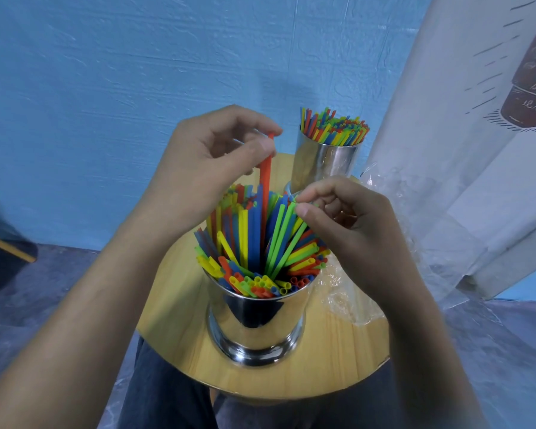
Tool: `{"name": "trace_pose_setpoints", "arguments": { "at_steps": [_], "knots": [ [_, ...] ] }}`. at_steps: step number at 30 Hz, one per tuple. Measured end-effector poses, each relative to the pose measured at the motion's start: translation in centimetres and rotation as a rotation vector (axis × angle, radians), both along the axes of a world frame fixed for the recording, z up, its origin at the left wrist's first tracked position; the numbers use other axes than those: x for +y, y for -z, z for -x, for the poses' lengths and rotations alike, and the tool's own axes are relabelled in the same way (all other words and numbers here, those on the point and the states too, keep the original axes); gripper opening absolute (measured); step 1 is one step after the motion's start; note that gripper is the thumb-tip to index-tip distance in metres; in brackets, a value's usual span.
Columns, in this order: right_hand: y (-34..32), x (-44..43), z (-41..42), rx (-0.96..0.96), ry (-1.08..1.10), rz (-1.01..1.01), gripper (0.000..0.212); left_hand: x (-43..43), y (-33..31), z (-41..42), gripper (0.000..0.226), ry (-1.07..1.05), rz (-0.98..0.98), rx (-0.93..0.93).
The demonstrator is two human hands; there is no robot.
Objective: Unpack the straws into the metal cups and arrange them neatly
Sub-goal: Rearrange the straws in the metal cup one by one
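1. My left hand [217, 159] pinches a red straw [265, 178] near its top end between thumb and forefinger, the other fingers curled loosely above it.
2. That red straw stands nearly upright, its top well above the rest, its lower part down among the mixed straws [254, 249] in the near metal cup [257, 323].
3. My right hand [338, 221] pinches the top end of a green straw [287, 230] that leans rightward from the same cup; the remaining fingers are curled in.
4. The near cup's straws (red, yellow, green and blue) splay unevenly, some upright, many tilted toward me and to the right.
5. The far metal cup [325, 162] stands at the back of the round wooden counter [328, 373], holding its own bundle of straws [334, 128], which fan out evenly.
6. A crumpled clear plastic wrapper [347, 301] lies on the counter's right side, just beside the near cup.
7. Behind is a blue wall [106, 72]; a white printed curtain [477, 119] hangs on the right.
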State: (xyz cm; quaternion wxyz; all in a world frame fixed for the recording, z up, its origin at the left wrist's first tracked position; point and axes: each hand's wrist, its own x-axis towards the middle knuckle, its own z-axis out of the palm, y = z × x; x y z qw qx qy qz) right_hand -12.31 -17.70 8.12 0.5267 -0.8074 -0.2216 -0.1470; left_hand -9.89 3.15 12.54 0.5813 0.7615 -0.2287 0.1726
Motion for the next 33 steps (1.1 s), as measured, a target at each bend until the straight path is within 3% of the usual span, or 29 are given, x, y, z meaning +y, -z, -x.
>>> {"name": "trace_pose_setpoints", "arguments": {
  "at_steps": [6,14,20,26,33],
  "knots": [
    [-0.2,0.3,0.0,-0.078,0.088,0.052,0.005,-0.1,0.2,0.5,0.014,0.056,0.038,0.069],
    [-0.3,1.6,0.2,-0.091,0.098,0.119,0.015,-1.1,0.2,1.9,0.023,0.073,0.085,0.018],
    [-0.4,1.8,0.3,-0.094,0.077,0.091,0.007,-1.2,0.1,2.4,0.021,0.103,0.073,0.017],
    [-0.5,1.7,0.5,-0.076,0.088,0.128,0.021,-0.5,0.3,2.1,0.01,0.081,-0.104,0.019],
    [-0.5,1.5,0.6,-0.073,0.094,0.1,0.011,0.0,0.2,2.0,0.01,0.08,-0.182,0.016]
  ]
}}
